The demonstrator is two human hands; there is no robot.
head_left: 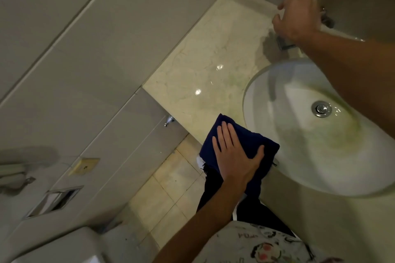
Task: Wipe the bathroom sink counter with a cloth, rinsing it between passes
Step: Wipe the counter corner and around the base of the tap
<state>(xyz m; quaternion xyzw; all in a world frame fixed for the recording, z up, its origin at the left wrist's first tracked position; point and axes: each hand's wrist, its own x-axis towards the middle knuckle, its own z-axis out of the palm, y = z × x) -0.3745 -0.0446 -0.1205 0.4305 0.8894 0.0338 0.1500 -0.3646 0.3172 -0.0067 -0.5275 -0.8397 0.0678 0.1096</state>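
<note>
- So, head view: dark blue cloth (239, 145) lies folded on the front edge of the counter (205, 66), just left of the sink basin (320, 134), near part drooping over the counter's front edge.
- Cloth long axis runs from its far corner, pointing up toward the back wall, down toward the person's body; roughly diagonal in frame.
- Cloth look: plain navy, matte, folded into a rough rectangle with soft creases, no pattern visible.
- Left hand (235, 156) lies flat on the cloth, fingers straight and together, thumb spread toward the basin; pressing, not gripping.
- Right hand (297, 15) is up at the back of the counter by the wall, fingers curled around something at the faucet (326, 20); what exactly it holds is blurred, so grip cannot be told.
- Counter: pale cream marble, glossy, with light reflections and a faint greenish tint near the basin.
- Basin: white oval, set in the counter, chrome drain (321, 109), yellow-green staining around the drain.
- Room: grey wall tiles (85, 49) on the left, beige floor tiles (171, 188) below, recessed metal paper holder (54, 200) in the wall, white toilet (64, 247) at bottom left.
- Person wears dark trousers and a patterned light shirt (267, 245).
</note>
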